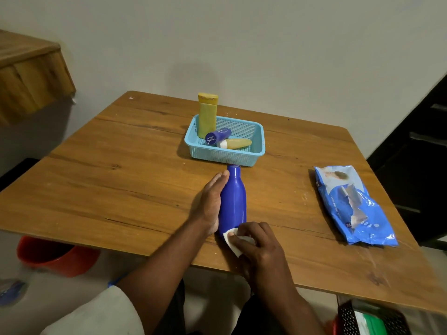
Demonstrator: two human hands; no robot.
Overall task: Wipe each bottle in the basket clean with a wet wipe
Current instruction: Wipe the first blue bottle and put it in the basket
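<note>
Item 1: blue bottle [232,201], lying on its side on the wooden table [121,180], cap end pointing away from the person, base nearest them

Item 2: left hand [211,201], fingers straight and laid flat along the bottle's left flank, steadying it; thumb not clearly seen

Item 3: right hand [256,245], fingers curled round a white wet wipe [233,240], pressing it against the base of the bottle, just right of the left wrist

Item 4: light-blue mesh basket [256,153], just beyond the left fingertips, its near wall close to the bottle's cap. Contents: tall yellow bottle [207,114] upright in the far-left corner; small purple bottle [217,136] lying tilted against it; pale yellow bottle [235,143] with white cap lying flat beside the purple one

Item 5: blue wet-wipe packet [354,204], lying flat, well to the right of the right hand, flap partly peeled

Item 6: red bucket [55,255], on the floor below the table edge, left of the left forearm
</note>
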